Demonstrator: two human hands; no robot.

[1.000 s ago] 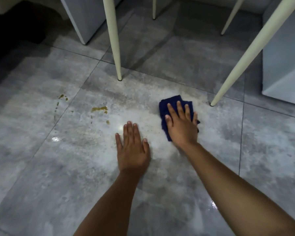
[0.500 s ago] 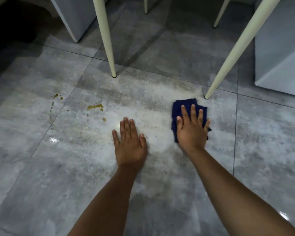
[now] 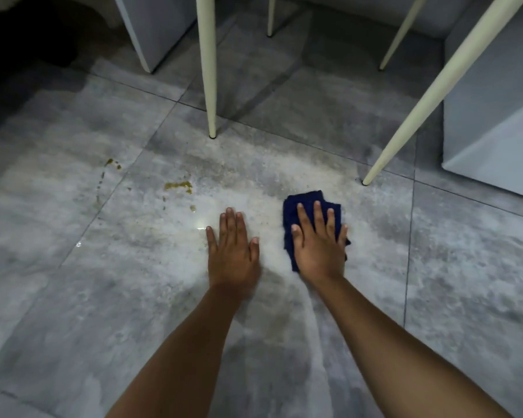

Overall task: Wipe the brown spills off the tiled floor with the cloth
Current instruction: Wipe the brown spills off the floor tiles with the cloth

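Note:
A dark blue cloth [image 3: 307,200] lies on the grey tiled floor [image 3: 103,282]. My right hand [image 3: 319,245] presses flat on it with fingers spread. Just to its left, my left hand [image 3: 233,248] rests flat on the bare tile, fingers apart, holding nothing. A brown spill patch [image 3: 178,185] sits up and to the left of my left hand, with a small drop [image 3: 192,208] below it. Further left, brown spots and a thin streak [image 3: 112,163] cross a tile joint. The floor around the hands looks pale and smeared.
Cream table or chair legs [image 3: 209,67] stand just beyond the hands, one slanted leg [image 3: 429,98] ending close to the cloth. Grey cabinet bases sit at the far left [image 3: 151,28] and at the right [image 3: 495,116]. A dark shape fills the top left corner.
My right hand slid the cloth to the right and then back to the left, nearer my left hand. My left hand stayed planted. The brown spills look unchanged.

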